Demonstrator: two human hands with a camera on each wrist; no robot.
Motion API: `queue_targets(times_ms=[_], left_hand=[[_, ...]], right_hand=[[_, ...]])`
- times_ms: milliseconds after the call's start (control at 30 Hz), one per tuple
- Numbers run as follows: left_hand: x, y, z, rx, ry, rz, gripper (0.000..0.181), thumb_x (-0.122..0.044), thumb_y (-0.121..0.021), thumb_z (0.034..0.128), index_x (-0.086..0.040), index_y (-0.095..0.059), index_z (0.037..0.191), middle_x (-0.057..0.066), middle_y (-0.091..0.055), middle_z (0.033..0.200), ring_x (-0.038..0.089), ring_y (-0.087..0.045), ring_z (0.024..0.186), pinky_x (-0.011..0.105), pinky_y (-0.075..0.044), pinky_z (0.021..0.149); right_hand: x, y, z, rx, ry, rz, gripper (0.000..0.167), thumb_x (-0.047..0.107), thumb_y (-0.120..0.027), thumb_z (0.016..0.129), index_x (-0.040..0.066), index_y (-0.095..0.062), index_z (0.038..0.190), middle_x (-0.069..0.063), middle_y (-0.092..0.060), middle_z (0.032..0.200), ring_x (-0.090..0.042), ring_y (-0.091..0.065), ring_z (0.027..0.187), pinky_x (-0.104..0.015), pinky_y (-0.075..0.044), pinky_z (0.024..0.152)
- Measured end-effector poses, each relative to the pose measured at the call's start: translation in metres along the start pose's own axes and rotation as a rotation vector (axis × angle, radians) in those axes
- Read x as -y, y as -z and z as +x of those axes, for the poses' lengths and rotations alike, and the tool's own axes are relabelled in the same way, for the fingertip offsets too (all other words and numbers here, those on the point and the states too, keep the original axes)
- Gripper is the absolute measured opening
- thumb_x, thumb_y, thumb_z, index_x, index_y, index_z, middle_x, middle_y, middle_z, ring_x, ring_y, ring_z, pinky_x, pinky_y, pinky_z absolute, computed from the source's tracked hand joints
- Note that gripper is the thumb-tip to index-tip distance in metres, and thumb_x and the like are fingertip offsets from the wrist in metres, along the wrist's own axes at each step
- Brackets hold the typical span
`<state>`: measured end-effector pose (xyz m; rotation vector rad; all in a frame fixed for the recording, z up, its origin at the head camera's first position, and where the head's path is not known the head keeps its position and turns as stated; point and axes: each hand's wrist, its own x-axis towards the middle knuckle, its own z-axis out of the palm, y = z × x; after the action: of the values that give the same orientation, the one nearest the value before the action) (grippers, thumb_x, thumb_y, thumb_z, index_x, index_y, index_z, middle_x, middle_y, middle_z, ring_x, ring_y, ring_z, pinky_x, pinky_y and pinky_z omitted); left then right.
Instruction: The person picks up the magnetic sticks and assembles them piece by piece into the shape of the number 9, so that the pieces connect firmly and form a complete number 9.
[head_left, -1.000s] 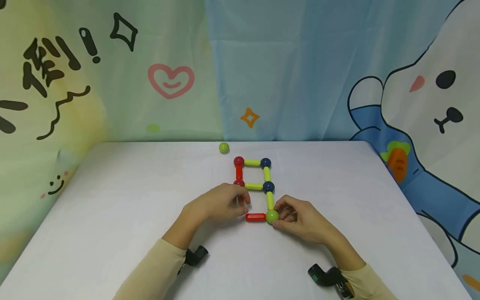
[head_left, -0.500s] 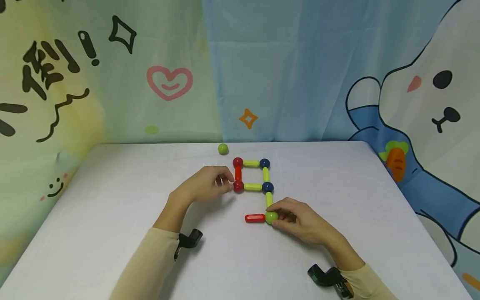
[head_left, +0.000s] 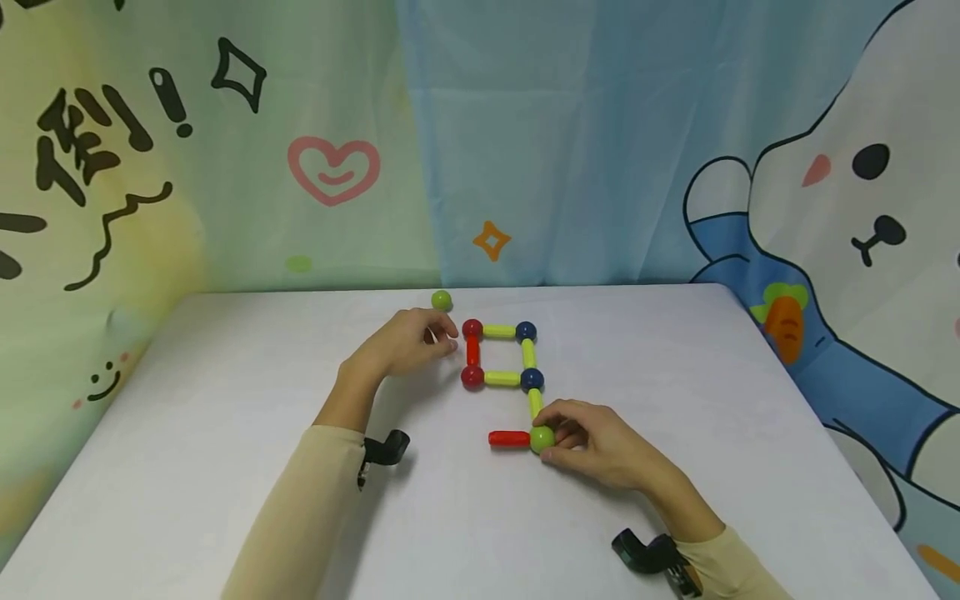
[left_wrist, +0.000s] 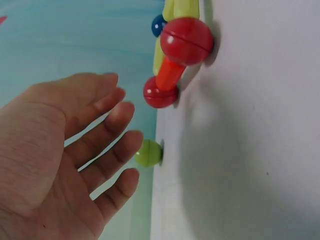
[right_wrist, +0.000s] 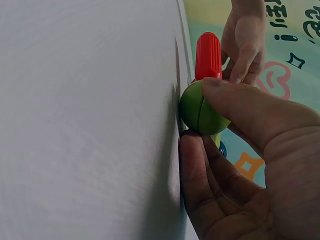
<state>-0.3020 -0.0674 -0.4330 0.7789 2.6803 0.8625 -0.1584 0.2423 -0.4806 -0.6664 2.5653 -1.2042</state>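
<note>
A figure of balls joined by short rods lies on the white table. Two red balls, one of them the far-left red ball (head_left: 472, 330), are linked by a red rod (head_left: 472, 352). Yellow-green rods (head_left: 502, 379) run to two dark blue balls (head_left: 532, 379). At the near end, my right hand (head_left: 600, 443) pinches a green ball (right_wrist: 197, 107) between thumb and fingers. A second red rod (head_left: 509, 438) extends left from that ball. My left hand (head_left: 405, 342) holds nothing, its fingers loosely bent, left of the red balls. Just beyond it sits a loose green ball (head_left: 442, 300).
The white table (head_left: 225, 400) reaches back to a printed curtain (head_left: 510, 150). The loose green ball lies close to the table's far edge. Both wrists carry small black cameras, one on the left wrist (head_left: 386, 448).
My left hand has left the lower red ball, moving left and then away toward the loose green ball. My right hand stays at its green ball. The head view has shifted slightly.
</note>
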Motion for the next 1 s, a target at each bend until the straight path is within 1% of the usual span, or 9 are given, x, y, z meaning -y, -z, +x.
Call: queue_targets(times_ms=[100, 233, 367, 467, 567, 633, 733, 867, 1000], left_hand=[[0.005, -0.002, 0.007, -0.033, 0.052, -0.001, 0.025, -0.024, -0.066, 0.0985, -0.011, -0.068, 0.12, 0.004, -0.067, 0.104, 0.022, -0.062, 0.095, 0.038, -0.052, 0.085], [0.012, -0.007, 0.015, -0.091, 0.116, -0.006, 0.034, -0.024, -0.066, 0.0991, -0.008, -0.062, 0.129, 0.01, -0.063, 0.115, 0.027, -0.061, 0.102, 0.042, -0.053, 0.089], [0.018, -0.011, 0.021, -0.144, 0.175, -0.01, 0.042, -0.025, -0.066, 0.0982, -0.008, -0.056, 0.136, 0.015, -0.055, 0.13, 0.032, -0.056, 0.117, 0.047, -0.049, 0.102], [0.021, -0.014, 0.025, -0.173, 0.203, -0.019, 0.051, -0.026, -0.066, 0.0979, -0.009, -0.049, 0.143, 0.015, -0.044, 0.145, 0.035, -0.051, 0.13, 0.051, -0.042, 0.112], [0.024, -0.015, 0.029, -0.195, 0.205, -0.024, 0.057, -0.026, -0.065, 0.098, -0.01, -0.043, 0.148, 0.015, -0.033, 0.155, 0.037, -0.046, 0.138, 0.052, -0.037, 0.117], [0.025, -0.016, 0.032, -0.2, 0.203, -0.028, 0.058, -0.025, -0.064, 0.0983, -0.01, -0.042, 0.15, 0.015, -0.03, 0.159, 0.037, -0.044, 0.141, 0.052, -0.035, 0.119], [0.024, -0.016, 0.036, -0.199, 0.202, -0.024, 0.058, -0.023, -0.064, 0.0982, -0.011, -0.042, 0.151, 0.014, -0.031, 0.16, 0.036, -0.042, 0.144, 0.052, -0.033, 0.12], [0.024, -0.019, 0.041, -0.188, 0.201, -0.009, 0.058, -0.022, -0.063, 0.0985, -0.011, -0.043, 0.152, 0.013, -0.037, 0.158, 0.034, -0.038, 0.147, 0.052, -0.031, 0.121], [0.024, -0.021, 0.046, -0.181, 0.198, 0.002, 0.056, -0.02, -0.061, 0.0987, -0.012, -0.044, 0.152, 0.012, -0.04, 0.157, 0.033, -0.038, 0.147, 0.051, -0.031, 0.122]], right_hand=[[0.0, 0.0, 0.0, -0.002, -0.012, 0.0, 0.035, 0.024, -0.079, 0.092, 0.019, -0.065, 0.124, 0.007, -0.067, 0.109, -0.012, -0.065, 0.095, -0.028, -0.057, 0.085], [0.001, -0.001, 0.0, 0.0, -0.022, 0.001, 0.035, 0.022, -0.079, 0.092, 0.02, -0.065, 0.123, 0.009, -0.067, 0.108, -0.011, -0.065, 0.095, -0.027, -0.057, 0.085], [0.002, -0.002, 0.001, 0.001, -0.032, -0.004, 0.034, 0.023, -0.079, 0.092, 0.022, -0.065, 0.123, 0.01, -0.067, 0.107, -0.011, -0.065, 0.095, -0.028, -0.057, 0.085], [0.002, -0.002, 0.002, 0.002, -0.05, -0.007, 0.034, 0.024, -0.079, 0.092, 0.024, -0.065, 0.122, 0.012, -0.067, 0.107, -0.01, -0.065, 0.095, -0.027, -0.057, 0.086], [0.003, -0.002, 0.002, 0.0, -0.048, -0.01, 0.034, 0.023, -0.079, 0.092, 0.024, -0.065, 0.122, 0.012, -0.067, 0.108, -0.01, -0.065, 0.095, -0.027, -0.057, 0.086], [0.003, -0.001, 0.002, -0.001, -0.044, -0.006, 0.034, 0.023, -0.079, 0.092, 0.024, -0.064, 0.123, 0.011, -0.067, 0.108, -0.01, -0.065, 0.096, -0.027, -0.057, 0.087], [0.003, -0.001, 0.002, 0.0, -0.043, -0.001, 0.034, 0.023, -0.079, 0.092, 0.023, -0.064, 0.123, 0.011, -0.067, 0.109, -0.01, -0.065, 0.096, -0.027, -0.057, 0.087], [0.003, -0.001, 0.002, -0.001, -0.047, 0.003, 0.034, 0.023, -0.079, 0.092, 0.023, -0.064, 0.123, 0.01, -0.066, 0.108, -0.011, -0.065, 0.096, -0.026, -0.057, 0.086], [0.002, -0.001, 0.002, -0.005, -0.054, 0.001, 0.034, 0.024, -0.079, 0.092, 0.024, -0.064, 0.123, 0.01, -0.066, 0.107, -0.011, -0.065, 0.095, -0.026, -0.057, 0.086]])
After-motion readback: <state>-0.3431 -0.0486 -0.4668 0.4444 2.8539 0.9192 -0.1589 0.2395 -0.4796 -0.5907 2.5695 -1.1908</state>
